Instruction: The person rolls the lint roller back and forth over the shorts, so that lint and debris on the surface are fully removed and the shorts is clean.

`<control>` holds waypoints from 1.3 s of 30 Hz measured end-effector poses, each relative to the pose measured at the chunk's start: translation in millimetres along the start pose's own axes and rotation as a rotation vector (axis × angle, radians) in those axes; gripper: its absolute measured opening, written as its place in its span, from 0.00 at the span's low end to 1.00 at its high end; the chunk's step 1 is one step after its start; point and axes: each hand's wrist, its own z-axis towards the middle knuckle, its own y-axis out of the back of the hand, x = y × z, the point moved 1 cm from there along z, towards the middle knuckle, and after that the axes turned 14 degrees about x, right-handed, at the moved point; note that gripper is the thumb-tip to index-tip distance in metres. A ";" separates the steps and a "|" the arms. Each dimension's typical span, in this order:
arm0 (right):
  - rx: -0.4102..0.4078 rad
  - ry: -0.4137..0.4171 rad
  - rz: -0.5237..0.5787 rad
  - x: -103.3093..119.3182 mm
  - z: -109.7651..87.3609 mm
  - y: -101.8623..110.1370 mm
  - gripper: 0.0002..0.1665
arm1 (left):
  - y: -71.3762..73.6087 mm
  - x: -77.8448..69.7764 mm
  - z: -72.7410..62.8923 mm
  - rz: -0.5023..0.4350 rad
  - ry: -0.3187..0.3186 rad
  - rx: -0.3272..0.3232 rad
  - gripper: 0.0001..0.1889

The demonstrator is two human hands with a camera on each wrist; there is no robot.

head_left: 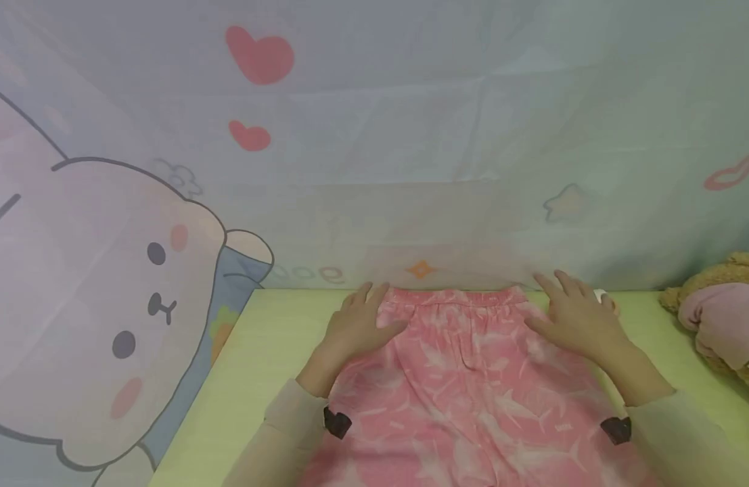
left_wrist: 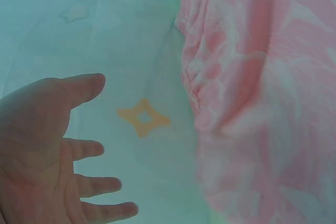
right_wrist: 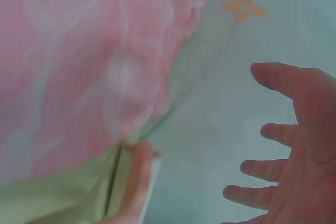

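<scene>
A pair of pink pants with a pale shark print lies spread out, its gathered waistband at the far side. My left hand is at the left end of that waistband, fingers spread. At the other end is my right hand, its fingers also extended. Neither hand grips the cloth. In the left wrist view, the left palm shows bare beside the pink fabric. The right wrist view likewise has the right palm with nothing in it. Whether either hand touches the pants is unclear.
Beneath the pants is a yellow-green tabletop. A curtain printed with hearts and a large rabbit hangs along its back edge. A teddy bear in a pink top sits at the right. A small object, mostly hidden, is behind my right hand.
</scene>
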 end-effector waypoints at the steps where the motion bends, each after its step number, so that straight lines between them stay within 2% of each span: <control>1: 0.005 -0.010 0.011 -7.6 -4.3 -1.9 0.54 | -1.1 4.3 -4.6 -0.024 0.002 0.006 0.44; 5: 0.037 -0.047 0.024 -39.5 -20.5 -12.6 0.53 | -8.4 25.6 -22.8 -0.110 0.024 0.020 0.41; 10: 0.117 -0.086 0.085 -75.9 -38.3 -24.4 0.56 | -23.0 59.7 -41.6 -0.155 0.102 0.056 0.39; 13: 0.151 -0.060 0.120 -92.0 -46.2 -31.0 0.54 | -30.5 78.3 -52.1 -0.171 0.149 0.080 0.36; 17: 0.187 0.001 0.173 -105.5 -50.4 -36.1 0.54 | -38.1 97.1 -64.4 -0.201 0.183 0.069 0.30; 20: 0.212 -0.002 0.218 -112.4 -50.0 -38.3 0.55 | -41.0 106.0 -72.8 -0.217 0.197 0.043 0.28; 22: 0.210 -0.017 0.215 -116.1 -49.7 -39.6 0.53 | -42.5 110.4 -78.2 -0.245 0.200 0.051 0.27; 26: 0.189 -0.044 0.207 -121.7 -50.9 -41.2 0.49 | -45.4 116.3 -86.7 -0.337 0.182 0.103 0.25; 33: 0.198 -0.065 0.282 -127.3 -54.4 -42.6 0.45 | -48.8 123.4 -98.1 -0.475 0.148 0.187 0.23; 39: 0.088 -0.057 0.282 -132.3 -57.8 -41.3 0.42 | -53.2 132.9 -110.9 -0.596 0.126 0.261 0.17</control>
